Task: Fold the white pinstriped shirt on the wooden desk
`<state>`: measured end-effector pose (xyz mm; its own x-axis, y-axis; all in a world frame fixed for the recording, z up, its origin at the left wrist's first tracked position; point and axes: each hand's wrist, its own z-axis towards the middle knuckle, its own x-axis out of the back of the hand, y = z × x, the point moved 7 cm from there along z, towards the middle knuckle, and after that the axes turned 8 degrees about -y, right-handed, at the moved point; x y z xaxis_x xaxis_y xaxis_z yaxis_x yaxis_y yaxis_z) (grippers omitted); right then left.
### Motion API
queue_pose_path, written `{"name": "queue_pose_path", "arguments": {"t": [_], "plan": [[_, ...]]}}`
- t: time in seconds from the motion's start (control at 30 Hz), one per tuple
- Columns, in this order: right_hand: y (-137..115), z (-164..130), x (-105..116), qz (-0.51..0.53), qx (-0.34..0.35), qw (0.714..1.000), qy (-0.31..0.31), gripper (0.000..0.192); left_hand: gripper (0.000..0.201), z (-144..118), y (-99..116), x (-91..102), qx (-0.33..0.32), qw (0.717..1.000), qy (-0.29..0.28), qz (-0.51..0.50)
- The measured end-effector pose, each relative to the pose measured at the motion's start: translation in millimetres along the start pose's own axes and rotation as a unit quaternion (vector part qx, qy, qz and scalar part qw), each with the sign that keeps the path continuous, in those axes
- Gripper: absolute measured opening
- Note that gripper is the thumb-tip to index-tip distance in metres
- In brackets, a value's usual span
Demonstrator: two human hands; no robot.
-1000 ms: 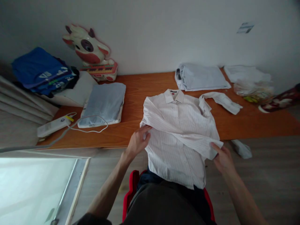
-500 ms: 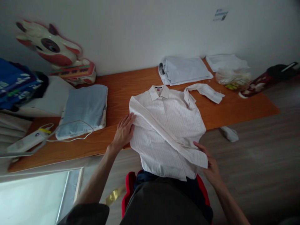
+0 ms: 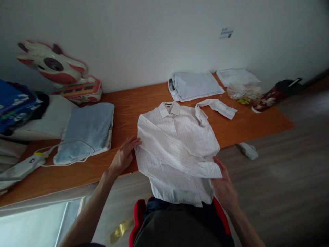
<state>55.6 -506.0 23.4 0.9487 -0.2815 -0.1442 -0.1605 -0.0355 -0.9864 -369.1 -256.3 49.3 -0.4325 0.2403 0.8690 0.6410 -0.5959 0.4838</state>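
A long wooden table (image 3: pixel 144 96) runs across the middle of the frame from the lower left to the right, set against a pale wall. At the centre lies a white striped shirt (image 3: pixel 177 147), collar toward the wall, its lower part hanging over the near edge of the table; one sleeve is folded slantwise across the front, the other sleeve stretches out toward the upper right. Left of it sits a folded light blue garment (image 3: pixel 87 128) with a white cable looped over its near corner. Above the shirt, near the wall, rests a folded pale grey garment (image 3: pixel 195 85). In the upper left stands a cow-shaped toy (image 3: pixel 56 68) in white and red, with a blue stack of clothes (image 3: pixel 12 103) at the far left edge. At the right end of the table are a clear plastic bag (image 3: pixel 244 92) and a dark red bottle (image 3: pixel 275 96) lying on its side.

The left hand (image 3: pixel 124 156) lies flat, fingers spread, touching the shirt's left edge at the table's rim. The right hand (image 3: pixel 223 187) is open beneath the cuff of the folded sleeve, in the lower right of the shirt, fingers against the cloth.
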Motion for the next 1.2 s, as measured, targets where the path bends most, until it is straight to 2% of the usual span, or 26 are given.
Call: {"name": "queue_pose_path", "arguments": {"t": [0.07,0.1,0.17,0.23,0.3,0.4,0.43,0.5,0.57,0.67,0.7,0.77,0.83,0.9,0.97,1.03,1.1,1.2], "plan": [[40.5,1.9,1.4,0.101,-0.044,0.994,0.023,0.062,0.054,3.5,0.5,5.7,0.01,0.999,0.032,-0.021],[56.7,3.2,4.2,0.111,-0.05,0.992,0.043,0.062,0.049,8.0,0.2,8.2,0.02,0.998,0.051,-0.03],[79.8,5.3,12.2,0.084,-0.052,0.99,0.099,0.045,0.043,22.5,-0.7,9.6,0.039,0.996,0.074,-0.039],[86.2,6.3,16.5,0.056,-0.044,0.987,0.146,0.032,0.044,41.9,-1.5,4.9,0.051,0.995,0.077,-0.024],[73.7,6.5,11.2,0.052,-0.034,0.987,0.147,0.05,0.049,61.5,-3.8,-4.1,0.063,0.996,0.065,0.013],[25.9,2.6,-3.4,0.039,0.012,0.993,0.111,0.073,0.06,82.3,-13.3,-20.8,0.097,0.993,0.024,0.07],[8.5,1.7,-7.2,0.018,0.034,0.995,0.096,0.073,0.062,86.0,-16.9,-25.5,0.105,0.991,0.008,0.085],[-16.0,4.4,-10.5,-0.044,0.071,0.994,0.075,0.059,0.065,88.8,-23.3,-30.9,0.113,0.987,-0.013,0.11],[-20.1,16.4,-8.7,-0.086,0.061,0.992,0.062,0.047,0.067,86.9,-30.9,-30.4,0.123,0.984,-0.015,0.128],[-18.5,41.5,-2.8,-0.07,0.023,0.996,0.052,0.054,0.067,80.9,-47.5,-25.0,0.16,0.979,-0.014,0.126],[-25.9,48.1,-1.7,-0.055,0.036,0.996,0.053,0.056,0.066,79.8,-52.7,-23.4,0.169,0.979,-0.019,0.115],[-55.4,55.5,1.1,-0.025,0.11,0.991,0.078,0.057,0.068,81.6,-58.6,-19.7,0.168,0.981,-0.025,0.089],[-86.5,59.7,1.0,-0.011,0.179,0.979,0.099,0.065,0.076,90.9,-56.7,-12.2,0.137,0.988,-0.004,0.072],[-102.5,68.2,-4.2,-0.033,0.191,0.977,0.09,0.077,0.08,107.3,-49.2,-3.3,0.082,0.994,0.034,0.066],[-100.9,79.0,-9.7,-0.092,0.162,0.98,0.071,0.072,0.071,128.3,-43.6,1.3,0.032,0.996,0.045,0.067],[-92.6,84.6,-8.7,-0.131,0.154,0.976,0.078,0.05,0.053,151.7,-45.5,0.2,0.008,0.996,0.003,0.089],[-83.6,83.9,-1.0,-0.113,0.163,0.975,0.102,0.032,0.035,173.4,-53.9,0.7,0.004,0.991,-0.05,0.121],[-69.6,78.8,13.8,-0.056,0.159,0.977,0.127,0.035,0.019,200.6,-66.7,12.6,0.001,0.986,-0.087,0.144]]}}
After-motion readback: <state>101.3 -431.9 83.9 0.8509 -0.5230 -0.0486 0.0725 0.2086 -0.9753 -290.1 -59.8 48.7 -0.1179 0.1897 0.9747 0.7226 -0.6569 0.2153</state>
